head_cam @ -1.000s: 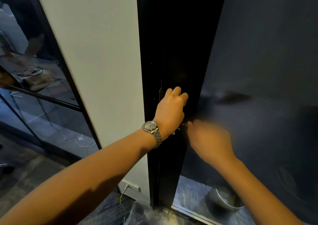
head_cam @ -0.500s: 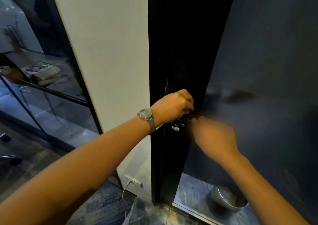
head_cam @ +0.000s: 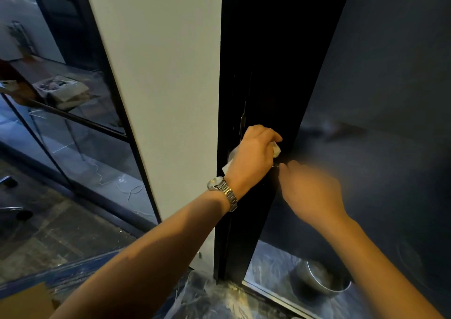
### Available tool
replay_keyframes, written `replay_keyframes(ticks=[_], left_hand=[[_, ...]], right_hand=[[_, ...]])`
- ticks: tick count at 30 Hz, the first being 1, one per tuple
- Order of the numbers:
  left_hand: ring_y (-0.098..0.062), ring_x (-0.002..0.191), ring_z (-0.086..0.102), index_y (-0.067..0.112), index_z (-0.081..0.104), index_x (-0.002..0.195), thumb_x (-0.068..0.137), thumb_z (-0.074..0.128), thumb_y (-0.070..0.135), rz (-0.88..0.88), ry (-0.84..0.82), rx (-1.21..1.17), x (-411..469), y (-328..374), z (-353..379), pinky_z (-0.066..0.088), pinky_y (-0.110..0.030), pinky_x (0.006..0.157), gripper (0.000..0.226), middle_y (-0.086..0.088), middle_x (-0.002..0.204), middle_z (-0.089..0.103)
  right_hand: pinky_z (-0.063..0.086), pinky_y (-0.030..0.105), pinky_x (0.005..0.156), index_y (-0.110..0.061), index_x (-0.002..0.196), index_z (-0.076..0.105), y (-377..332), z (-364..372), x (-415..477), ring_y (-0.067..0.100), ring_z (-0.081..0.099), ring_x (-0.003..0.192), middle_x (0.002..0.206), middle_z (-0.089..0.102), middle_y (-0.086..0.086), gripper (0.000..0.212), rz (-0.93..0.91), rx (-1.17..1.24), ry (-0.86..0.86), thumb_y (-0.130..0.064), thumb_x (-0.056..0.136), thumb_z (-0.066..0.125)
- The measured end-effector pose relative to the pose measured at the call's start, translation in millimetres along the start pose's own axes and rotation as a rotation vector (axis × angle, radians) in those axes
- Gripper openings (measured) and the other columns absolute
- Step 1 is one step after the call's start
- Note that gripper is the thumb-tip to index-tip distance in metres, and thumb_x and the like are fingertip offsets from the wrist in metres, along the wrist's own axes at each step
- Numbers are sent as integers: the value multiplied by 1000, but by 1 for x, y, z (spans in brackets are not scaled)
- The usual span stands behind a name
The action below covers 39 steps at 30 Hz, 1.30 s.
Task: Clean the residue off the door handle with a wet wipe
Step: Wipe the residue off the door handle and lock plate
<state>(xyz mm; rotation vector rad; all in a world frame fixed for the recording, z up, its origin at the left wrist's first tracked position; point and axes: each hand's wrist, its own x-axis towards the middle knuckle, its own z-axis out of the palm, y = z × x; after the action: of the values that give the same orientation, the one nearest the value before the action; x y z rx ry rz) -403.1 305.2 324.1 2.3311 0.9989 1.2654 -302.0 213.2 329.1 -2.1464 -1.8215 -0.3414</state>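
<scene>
Door handle, out of sight right now, covered by the left grip [head_cam: 253, 157] at the edge of the dark door [head_cam: 268, 74], about halfway up the frame. That hand comes in from the lower left on a long, nearly straight forearm, with the wrist bent and the knuckles up. Its fingers are curled tight over a wet wipe [head_cam: 276, 149]. A pale corner of the wipe pokes out past the fingertips, and another flap shows at the heel of the palm against the door's edge. A silver watch [head_cam: 220, 188] sits on that wrist, face turned up. The right grip [head_cam: 310, 191] reaches in from the lower right, back of the hand to the camera, fingers pointing at the door edge just below the left knuckles and very near them. It is smeared with motion blur, so I cannot tell whether it is open, closed or holding anything. There is a tiny metallic glint by its fingertips, too small to name. A white wall [head_cam: 166, 74] stands left of the door. On the floor at lower right sits a metal bowl [head_cam: 322, 282], and crumpled plastic sheeting [head_cam: 219, 299] lies at the door's foot.
</scene>
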Motion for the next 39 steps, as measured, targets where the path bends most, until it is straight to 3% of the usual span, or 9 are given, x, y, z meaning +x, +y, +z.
replay_keyframes(ticks=[5,8,15,20,23,28,32,35,39], left_hand=[[-9,82,43,7,52,103,90,46,7,-144,135,-50,-2,-2,2,35,-8,64,15,-1,99,47],[-14,72,47,5,48,106,92,44,8,-296,98,-146,1,-7,-6,36,-13,56,15,-7,99,49],[-15,100,55,4,46,120,90,42,-4,-124,-11,-181,3,-7,-20,42,-8,73,31,-12,115,56],[-12,83,53,2,43,118,86,45,-8,-199,52,-252,4,-19,-17,44,-11,66,33,-6,96,54],[-11,79,50,4,42,119,82,49,-11,-206,48,-225,6,-18,-17,42,-16,65,41,-7,96,51],[-8,81,48,3,44,119,83,43,-14,-120,58,-233,6,-15,-18,42,-10,68,39,-5,96,47],[-13,91,51,4,44,118,86,46,-8,-285,108,-268,1,-10,-12,43,-11,67,34,-11,108,52],[-12,92,48,5,43,121,84,52,-6,-248,63,-133,1,-2,-8,39,-11,64,40,-12,118,48],[-19,107,54,4,47,120,85,49,-10,-47,-16,-96,6,-4,-21,43,-18,85,38,-13,118,53]], right_hand=[[20,24,41,-14,82,50,0,0,0,16,39,52,66,50,-3,39,4,-4,-1,-38,96,23],[19,24,41,-14,81,49,0,0,0,17,39,53,67,50,-2,39,5,-18,-6,-38,96,22],[25,25,42,-14,83,52,0,2,0,17,43,53,66,54,-1,42,1,-44,2,-39,96,20],[22,24,41,-15,84,53,-1,0,0,17,42,53,66,53,-2,42,-3,-44,-2,-39,96,20],[20,24,41,-15,84,51,-1,0,0,16,40,53,66,51,-3,41,-2,-47,-9,-39,96,20],[22,23,41,-16,82,51,0,1,1,14,40,49,61,48,-5,40,-3,-38,-8,-39,95,21],[21,23,41,-18,76,43,-1,1,0,13,37,47,60,47,-5,36,3,-42,-9,-39,95,21],[21,24,41,-16,78,46,-2,1,1,17,40,51,63,49,-3,37,8,-41,-12,-39,95,21],[19,24,40,-18,76,43,-1,1,0,17,39,50,62,49,-3,35,-3,-41,-1,-39,95,23]])
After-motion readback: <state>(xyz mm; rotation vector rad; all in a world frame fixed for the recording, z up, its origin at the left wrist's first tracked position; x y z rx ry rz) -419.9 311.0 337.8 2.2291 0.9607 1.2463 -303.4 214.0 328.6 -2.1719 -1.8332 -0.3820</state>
